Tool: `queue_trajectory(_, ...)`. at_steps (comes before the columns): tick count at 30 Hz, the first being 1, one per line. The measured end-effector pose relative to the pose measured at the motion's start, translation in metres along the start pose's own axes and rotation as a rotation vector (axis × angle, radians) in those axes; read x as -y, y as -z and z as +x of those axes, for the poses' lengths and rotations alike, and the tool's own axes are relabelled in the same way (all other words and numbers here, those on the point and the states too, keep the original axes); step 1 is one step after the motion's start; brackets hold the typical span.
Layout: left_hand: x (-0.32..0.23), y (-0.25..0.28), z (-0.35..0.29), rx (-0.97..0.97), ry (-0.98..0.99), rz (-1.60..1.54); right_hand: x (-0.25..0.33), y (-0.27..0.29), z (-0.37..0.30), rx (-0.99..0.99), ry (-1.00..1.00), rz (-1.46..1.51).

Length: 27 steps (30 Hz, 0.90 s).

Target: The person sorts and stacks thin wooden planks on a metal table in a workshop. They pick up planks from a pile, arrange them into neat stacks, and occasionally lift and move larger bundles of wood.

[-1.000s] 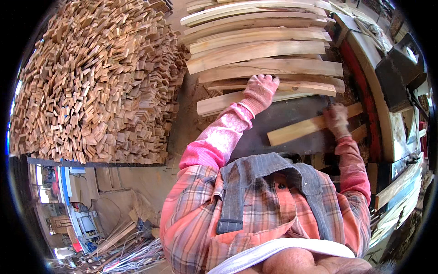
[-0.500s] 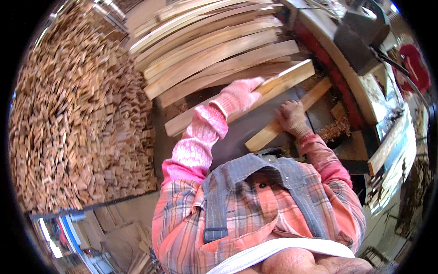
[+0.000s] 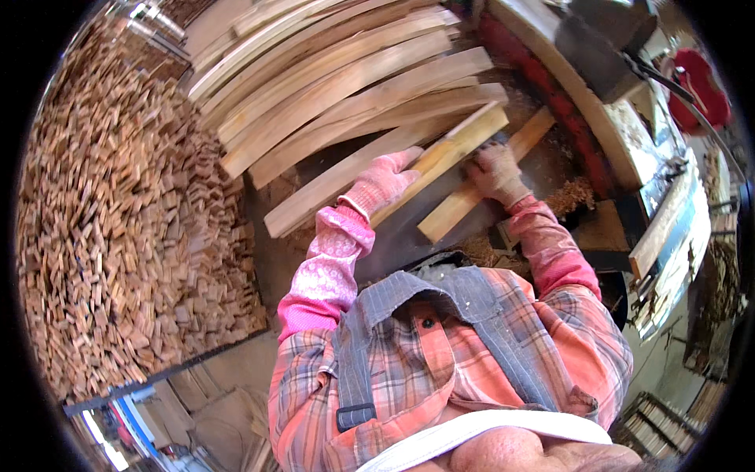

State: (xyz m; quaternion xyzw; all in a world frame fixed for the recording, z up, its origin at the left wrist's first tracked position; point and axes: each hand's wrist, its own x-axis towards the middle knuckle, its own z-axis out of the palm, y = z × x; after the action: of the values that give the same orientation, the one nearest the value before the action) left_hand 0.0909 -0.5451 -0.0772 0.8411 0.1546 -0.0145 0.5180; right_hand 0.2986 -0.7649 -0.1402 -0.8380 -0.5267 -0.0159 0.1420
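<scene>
Left hand: the worker's left hand in a pink knit glove (image 3: 385, 182) is at eleven o'clock, twelve being straight ahead of the worker; its fingers meet the near-left edge of a board, the thumb a little apart from the rest, but from here I can't tell whether they pinch it.
Board at the left hand: a long, pale wooden board with a yellowish face (image 3: 460, 148) slants from twelve o'clock toward half past twelve, above the dark, smooth surface (image 3: 399, 237).
Right hand: the right hand in a dusty, faded pink glove (image 3: 495, 175) lies across a second board at half past twelve, its fingers bent over the far side; I can't tell how tightly they press.
Board under the right hand: a shorter, flat, yellow-brown wooden board (image 3: 454, 212), slanting much like the first and apart from it.
Plank row: a row of long, pale, rough planks (image 3: 338, 79) spreads at eleven, its nearest plank just beside the left hand.
Block pile: a big heap of small brown wooden blocks (image 3: 134, 236) fills nine to ten.
Shavings: a clump of curled tan wood shavings (image 3: 572, 197) sits past one o'clock, near the right wrist.
Machine side: a long red-sided beam (image 3: 543, 82) runs along one o'clock.
</scene>
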Motion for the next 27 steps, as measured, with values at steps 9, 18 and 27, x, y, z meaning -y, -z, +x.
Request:
queue_trajectory(9, 0.034, 0.012, -0.133, -0.315, 0.106, 0.659, -0.005, 0.007, -0.013, 0.006, 0.028, 0.032)
queue_trajectory(18, 0.054, 0.022, -0.179, -0.37, 0.092, 0.596, 0.0, -0.009, 0.007, -0.152, -0.014, 0.032)
queue_trajectory(27, 0.057, -0.005, -0.142, -0.358, 0.143, 0.216, -0.003, 0.018, -0.029, -0.264, 0.048, 0.061)
